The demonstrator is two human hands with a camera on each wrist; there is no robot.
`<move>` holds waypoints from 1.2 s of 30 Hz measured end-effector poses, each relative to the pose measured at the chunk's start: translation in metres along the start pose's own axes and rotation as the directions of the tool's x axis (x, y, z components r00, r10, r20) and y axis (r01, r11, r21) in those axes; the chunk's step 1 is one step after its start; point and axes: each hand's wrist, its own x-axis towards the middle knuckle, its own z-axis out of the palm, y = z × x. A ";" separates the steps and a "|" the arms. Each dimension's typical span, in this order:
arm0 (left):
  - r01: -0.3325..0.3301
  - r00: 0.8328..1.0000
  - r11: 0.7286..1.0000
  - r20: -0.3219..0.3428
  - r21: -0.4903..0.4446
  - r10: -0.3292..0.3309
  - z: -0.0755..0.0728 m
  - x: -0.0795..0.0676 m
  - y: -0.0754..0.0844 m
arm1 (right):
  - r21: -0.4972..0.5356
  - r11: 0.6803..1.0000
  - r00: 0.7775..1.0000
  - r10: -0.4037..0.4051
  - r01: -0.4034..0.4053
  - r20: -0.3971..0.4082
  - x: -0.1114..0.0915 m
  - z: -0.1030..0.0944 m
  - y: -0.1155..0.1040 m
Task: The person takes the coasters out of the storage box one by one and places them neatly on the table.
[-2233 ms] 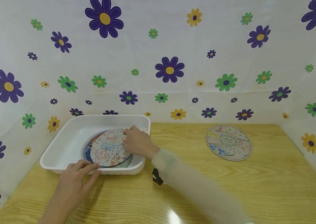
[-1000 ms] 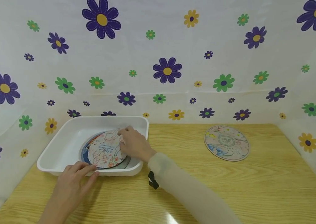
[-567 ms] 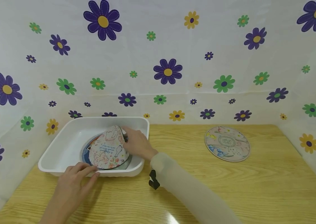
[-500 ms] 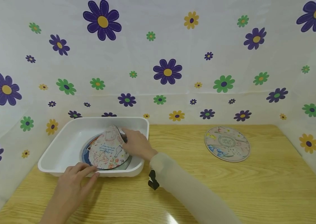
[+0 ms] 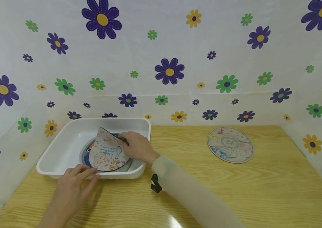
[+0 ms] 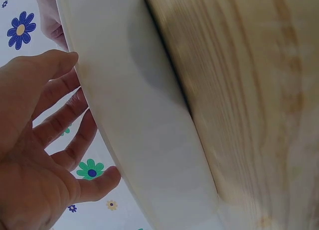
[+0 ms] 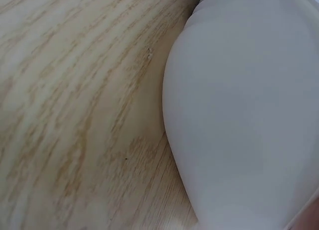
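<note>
At the near side of the table (image 5: 215,193), a pale sleeve (image 5: 189,186) is noted, with a black item (image 5: 156,183) (its kind could not be made out) at the wrist. The left hand (image 5: 74,183) is laid at the near rim of the white tray (image 5: 132,174); its fingers are loosely spread and slightly bent, with contact made at the rim. In the tray's near right part, the top mat (image 5: 108,155) is found over a blue mat (image 5: 85,156). The top mat's right edge is pinched by the right hand (image 5: 138,147), whose fingertips are partly hidden; its far edge is bent up to a peak. To the right, well apart from the tray, a patterned mat (image 5: 230,145) is laid flat. The background is formed by a flowered sheet (image 5: 221,34).
</note>
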 end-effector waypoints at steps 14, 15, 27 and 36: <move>0.007 1.000 1.000 0.000 -0.003 -0.007 -0.001 -0.002 0.001 | 0.134 0.989 0.987 -0.041 0.062 -0.155 -0.006 -0.004 0.000; 0.003 1.000 1.000 -0.004 -0.005 -0.003 0.000 -0.002 0.001 | 0.154 0.986 0.985 -0.038 0.064 -0.167 -0.006 -0.005 0.000; -0.033 0.999 0.999 -0.030 0.004 0.033 0.003 0.000 -0.001 | 0.648 0.754 0.969 0.226 -0.109 -0.100 -0.017 -0.014 -0.010; -0.023 0.999 1.000 -0.036 0.006 0.023 0.001 0.001 -0.001 | 0.852 0.492 0.922 0.387 -0.180 -0.028 -0.023 -0.031 -0.013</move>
